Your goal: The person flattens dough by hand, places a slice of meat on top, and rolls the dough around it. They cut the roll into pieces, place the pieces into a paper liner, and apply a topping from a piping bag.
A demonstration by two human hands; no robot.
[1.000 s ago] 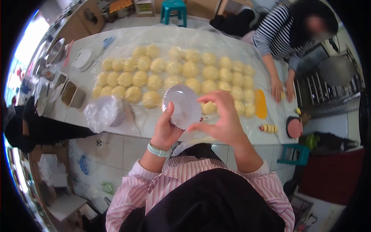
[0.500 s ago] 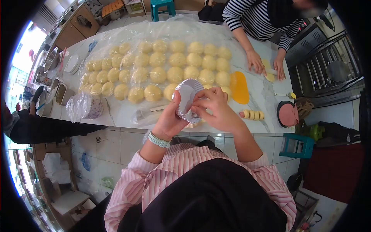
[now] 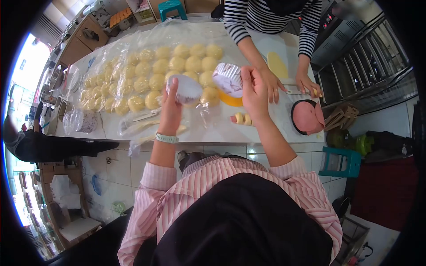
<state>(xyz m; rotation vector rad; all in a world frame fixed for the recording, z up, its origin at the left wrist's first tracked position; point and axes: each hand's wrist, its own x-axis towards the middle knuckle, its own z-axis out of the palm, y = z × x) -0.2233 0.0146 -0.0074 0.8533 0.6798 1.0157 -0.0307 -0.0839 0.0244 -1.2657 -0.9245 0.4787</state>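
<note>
My left hand [image 3: 170, 108] grips a white fluted paper baking cup [image 3: 185, 91] by its edge, with the thumb up along its side. A second paper baking cup [image 3: 228, 80], patterned outside, is tilted on its side in my right hand [image 3: 254, 95]. The two cups are apart, held above the table. Beneath and beyond them lie rows of round dough balls [image 3: 160, 66] under a clear plastic sheet [image 3: 133, 42]. Below my right hand, a sliced roll of dough around a pink sausage [image 3: 242, 119] rests near the table's front edge.
Across the table a co-worker's hands [image 3: 306, 84] are at a knife [image 3: 295, 92], beside a flat oval of dough [image 3: 277, 65]. An orange scraper [image 3: 231, 100] lies under the right cup. Stacked cups in plastic [image 3: 84, 122] stand left; pink slices [image 3: 306, 117] sit right.
My hands have moved apart, and the nested cups are now separate, one in each hand. The view has shifted right. The co-worker's hands have moved from the dough to the knife.
</note>
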